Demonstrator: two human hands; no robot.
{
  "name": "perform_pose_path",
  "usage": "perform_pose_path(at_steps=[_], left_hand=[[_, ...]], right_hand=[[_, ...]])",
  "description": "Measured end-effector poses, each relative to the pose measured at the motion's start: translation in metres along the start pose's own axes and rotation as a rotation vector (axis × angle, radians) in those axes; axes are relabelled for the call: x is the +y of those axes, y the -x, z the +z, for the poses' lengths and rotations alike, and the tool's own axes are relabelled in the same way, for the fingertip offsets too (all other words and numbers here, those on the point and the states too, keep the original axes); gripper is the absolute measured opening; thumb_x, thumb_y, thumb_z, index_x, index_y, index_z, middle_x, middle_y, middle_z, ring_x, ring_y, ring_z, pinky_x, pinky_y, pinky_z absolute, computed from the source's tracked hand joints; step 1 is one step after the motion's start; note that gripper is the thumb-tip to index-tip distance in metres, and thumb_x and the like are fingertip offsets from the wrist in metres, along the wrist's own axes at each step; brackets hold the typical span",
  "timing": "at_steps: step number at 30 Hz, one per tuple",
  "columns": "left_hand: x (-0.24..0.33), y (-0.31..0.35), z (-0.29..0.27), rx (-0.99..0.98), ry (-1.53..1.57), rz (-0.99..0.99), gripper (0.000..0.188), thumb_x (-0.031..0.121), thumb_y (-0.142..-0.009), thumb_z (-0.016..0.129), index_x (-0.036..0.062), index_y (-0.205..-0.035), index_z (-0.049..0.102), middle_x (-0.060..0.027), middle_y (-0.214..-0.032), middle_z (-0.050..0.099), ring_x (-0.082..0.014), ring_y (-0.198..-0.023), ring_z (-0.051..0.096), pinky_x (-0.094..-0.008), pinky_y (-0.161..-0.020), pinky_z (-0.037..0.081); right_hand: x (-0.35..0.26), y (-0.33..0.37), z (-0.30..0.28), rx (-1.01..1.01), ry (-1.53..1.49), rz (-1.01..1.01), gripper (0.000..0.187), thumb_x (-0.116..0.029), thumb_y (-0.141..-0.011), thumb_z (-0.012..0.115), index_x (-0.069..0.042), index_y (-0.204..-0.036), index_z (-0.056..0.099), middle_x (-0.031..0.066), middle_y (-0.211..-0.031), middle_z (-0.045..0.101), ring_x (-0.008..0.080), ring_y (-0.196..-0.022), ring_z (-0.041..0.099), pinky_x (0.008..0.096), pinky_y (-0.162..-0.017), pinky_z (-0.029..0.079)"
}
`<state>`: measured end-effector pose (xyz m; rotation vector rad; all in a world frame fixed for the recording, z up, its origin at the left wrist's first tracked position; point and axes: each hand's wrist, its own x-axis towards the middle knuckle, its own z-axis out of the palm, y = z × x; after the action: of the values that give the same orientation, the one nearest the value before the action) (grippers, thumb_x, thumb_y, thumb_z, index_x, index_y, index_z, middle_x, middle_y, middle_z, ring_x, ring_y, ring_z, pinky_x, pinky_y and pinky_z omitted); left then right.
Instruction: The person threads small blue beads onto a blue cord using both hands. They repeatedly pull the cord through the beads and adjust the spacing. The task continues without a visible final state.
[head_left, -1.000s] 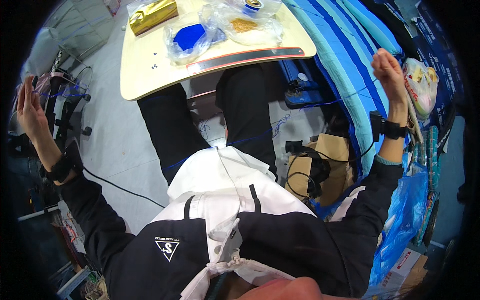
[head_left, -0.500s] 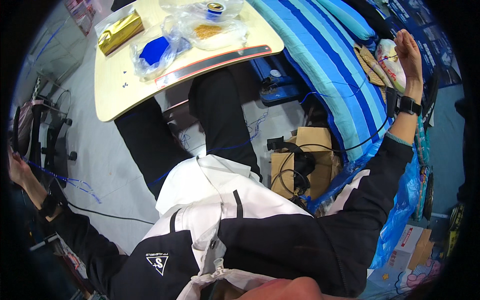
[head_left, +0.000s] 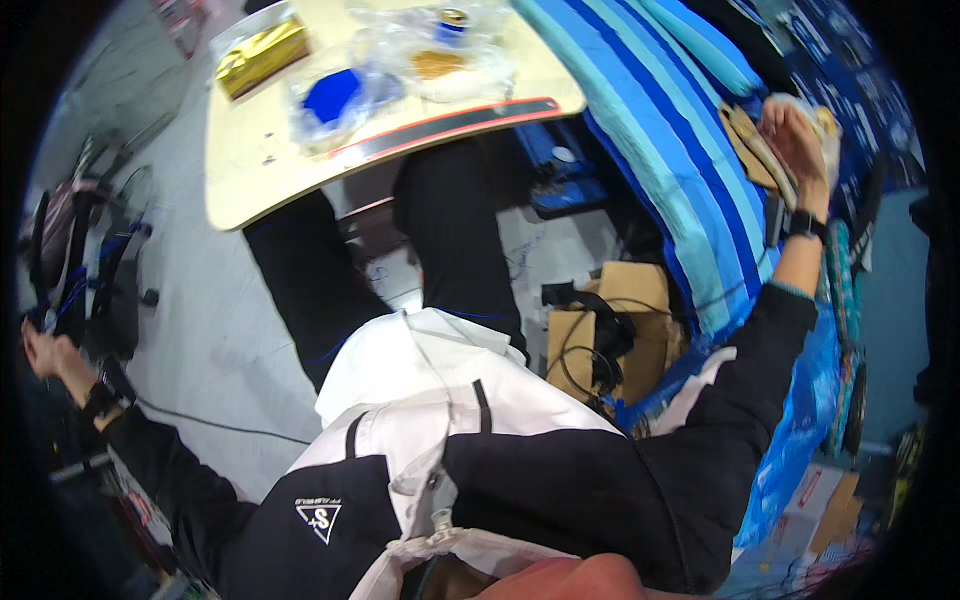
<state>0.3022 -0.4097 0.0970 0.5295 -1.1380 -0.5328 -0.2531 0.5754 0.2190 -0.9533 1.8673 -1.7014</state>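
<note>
My arms are spread wide to either side. At the far left my left hand (head_left: 48,352) is closed, its fingers pinched at the start of a blue thread (head_left: 75,292) whose loose strands hang by the chair. At upper right my right hand (head_left: 795,145) is raised with curled fingers, beside the striped bedding. Motion blurs it; the thread seen at it a moment ago is too faint to follow there. A stretch of blue thread (head_left: 462,316) crosses my lap, over the white cloth (head_left: 375,365) and dark trousers.
Ahead is a pale table (head_left: 235,195) bearing a gold tissue box (head_left: 265,60), clear bags of blue and amber bits, a can (head_left: 453,24) and a red-edged ruler (head_left: 445,130). Blue-striped bedding (head_left: 650,130) lies right. An opened cardboard box (head_left: 640,285) with black cables stands beside me.
My right hand has dropped slightly and turned. My left hand is a little lower, and the thread strands beside it have swung up toward the chair. The table has shifted slightly right in view.
</note>
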Motion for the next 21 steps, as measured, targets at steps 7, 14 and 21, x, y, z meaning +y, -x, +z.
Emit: perform_pose_path(at_steps=[7, 14, 21], left_hand=[[0.093, 0.044, 0.037, -0.106, 0.295, 0.088, 0.019, -0.008, -0.084, 0.055, -0.0002, -0.098, 0.066, -0.0107, -0.102, 0.067, -0.0141, -0.084, 0.061, -0.0224, -0.073, 0.05], [0.192, 0.079, 0.061, -0.131, 0.315, 0.113, 0.012, 0.011, -0.084, 0.068, 0.0042, -0.094, 0.07, -0.0049, -0.089, 0.07, -0.0015, -0.054, 0.04, -0.0157, -0.046, 0.028], [0.231, 0.102, 0.064, -0.305, 0.31, 0.176, 0.014, 0.011, -0.085, 0.068, 0.0042, -0.096, 0.069, -0.0035, -0.088, 0.068, -0.0001, -0.057, 0.038, -0.0154, -0.048, 0.026]], right_hand=[[0.022, -0.068, 0.096, -0.457, 0.329, 0.532, 0.03, -0.029, -0.078, 0.072, 0.001, -0.084, 0.067, 0.0105, -0.077, 0.067, 0.0163, -0.067, 0.065, 0.0248, -0.057, 0.053], [0.031, -0.13, 0.292, -0.829, 0.94, 0.071, 0.044, -0.028, -0.078, 0.072, 0.0, -0.11, 0.06, 0.016, -0.103, 0.065, 0.0277, -0.093, 0.064, 0.0344, -0.083, 0.05], [0.066, -0.165, 0.499, -0.77, 0.449, -0.552, 0.048, -0.022, -0.087, 0.063, 0.0, -0.127, 0.047, 0.0135, -0.121, 0.057, 0.0259, -0.112, 0.054, 0.0344, -0.093, 0.044]])
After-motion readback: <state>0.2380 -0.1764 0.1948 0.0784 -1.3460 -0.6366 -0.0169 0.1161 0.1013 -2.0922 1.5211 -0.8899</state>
